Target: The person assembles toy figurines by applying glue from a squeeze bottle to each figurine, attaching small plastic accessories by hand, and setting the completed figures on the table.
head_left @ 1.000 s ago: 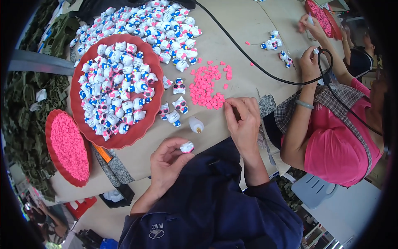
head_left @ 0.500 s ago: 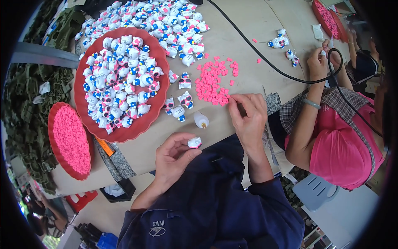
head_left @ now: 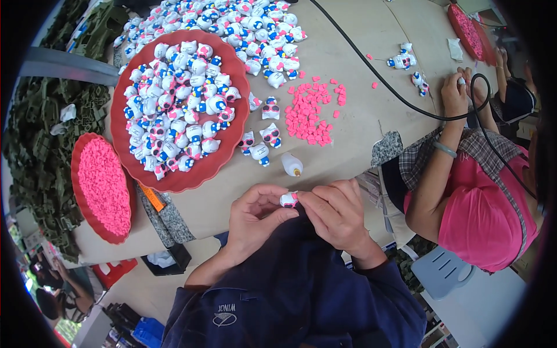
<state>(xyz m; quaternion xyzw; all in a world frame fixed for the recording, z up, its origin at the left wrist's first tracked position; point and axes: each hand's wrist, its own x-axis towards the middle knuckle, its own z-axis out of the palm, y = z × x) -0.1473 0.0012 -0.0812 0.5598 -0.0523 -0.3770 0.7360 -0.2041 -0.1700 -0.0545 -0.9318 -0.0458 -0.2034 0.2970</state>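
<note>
Close to the body, at the near edge of the picture's middle, a small white figurine part (head_left: 288,199), rounded and smooth with pink touches, sits pinched between the thumb and fingers of the left hand (head_left: 255,217), one of two bare hands. The right hand (head_left: 339,214) meets it from the other side with thumb and forefinger at its edge; whether those fingertips grip the part or some tiny bit between them, I cannot tell. Just beyond stands or leans a squat, milky plastic bottle (head_left: 292,164) with a narrow amber-coloured tip. Past it, a loose scatter of blunt, matt pink pieces (head_left: 310,113) lies on the worktop (head_left: 348,159), which wears a dull beige covering that looks like paper, with a patch of speckled grey stone (head_left: 387,149) at its margin. Several loose figurines (head_left: 270,134), hard and glossy in white, blue and pink, rest between the pink pieces and a round red tray (head_left: 194,181) with a fluted rim, heaped with more of their kind. A bigger mound of figurines (head_left: 232,26) spreads behind. On the left, a narrower red dish (head_left: 76,174) with a wavy wall brims with grainy pink pieces. A smooth black cable (head_left: 371,75) curves across the right.
</note>
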